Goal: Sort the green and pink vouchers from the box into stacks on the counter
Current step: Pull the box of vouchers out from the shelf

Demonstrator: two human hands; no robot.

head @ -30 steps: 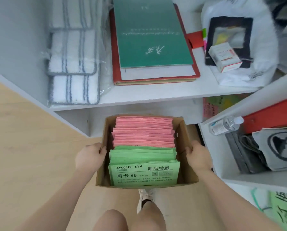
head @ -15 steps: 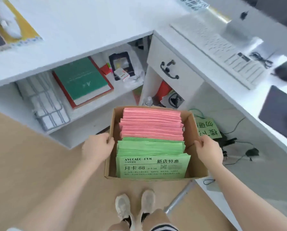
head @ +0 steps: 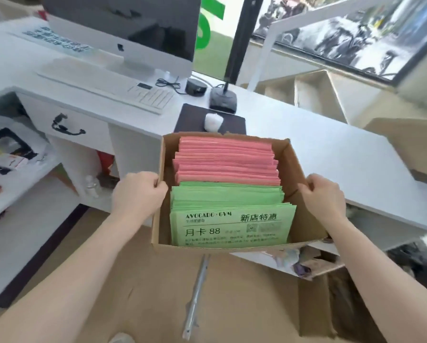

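Observation:
An open cardboard box [head: 304,219] hangs in the air at the white counter's [head: 319,154] front edge. My left hand [head: 137,196] grips its left wall and my right hand [head: 324,198] grips its right wall. Inside, pink vouchers [head: 226,160] stand packed in the far half. Green vouchers [head: 229,211] fill the near half, the front one showing printed text.
On the counter stand a monitor [head: 133,33], a white keyboard [head: 108,89], a dark mouse pad [head: 190,118] with a white mouse [head: 213,121], and a black desk stand [head: 223,97]. A cardboard box [head: 410,149] sits at the right. Shelves with clutter lie below left.
Both hands have lifted the box from floor level up to the counter's height. My view has swung from the lower shelves to the counter top and monitor.

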